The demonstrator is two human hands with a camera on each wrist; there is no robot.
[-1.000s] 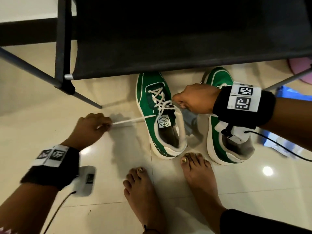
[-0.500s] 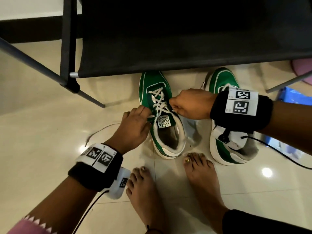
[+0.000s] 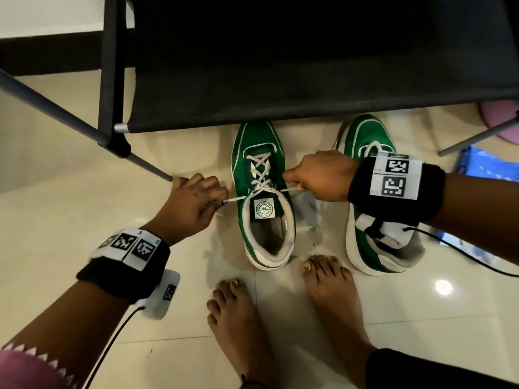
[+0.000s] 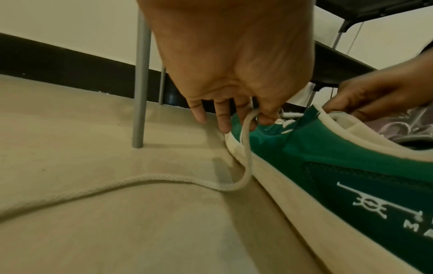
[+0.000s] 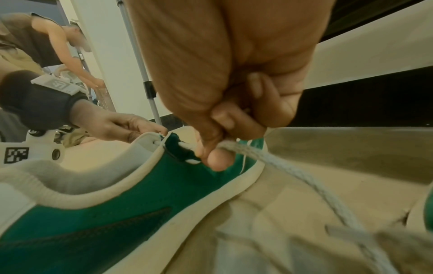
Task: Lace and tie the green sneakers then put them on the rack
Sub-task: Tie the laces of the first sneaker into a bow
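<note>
Two green sneakers stand on the floor in front of the rack (image 3: 280, 66). The left sneaker (image 3: 262, 192) has its white lace (image 3: 259, 175) crossed up to the top eyelets. My left hand (image 3: 193, 203) pinches the left lace end (image 4: 247, 140) just beside the shoe; the rest of that end trails over the floor. My right hand (image 3: 320, 175) pinches the right lace end (image 5: 276, 163) at the shoe's other side. The right sneaker (image 3: 370, 209) lies partly under my right wrist.
The rack's grey legs (image 3: 70, 119) slant down to the floor at left and right. My bare feet (image 3: 238, 313) stand just behind the shoes. A blue item (image 3: 488, 164) and a pink object (image 3: 500, 122) lie at the far right. A cable (image 3: 463, 256) hangs from my right wrist.
My left hand let the long lace end go slack, came in to the shoe's left side, and now pinches the lace close to the top eyelet. The right hand stayed in place.
</note>
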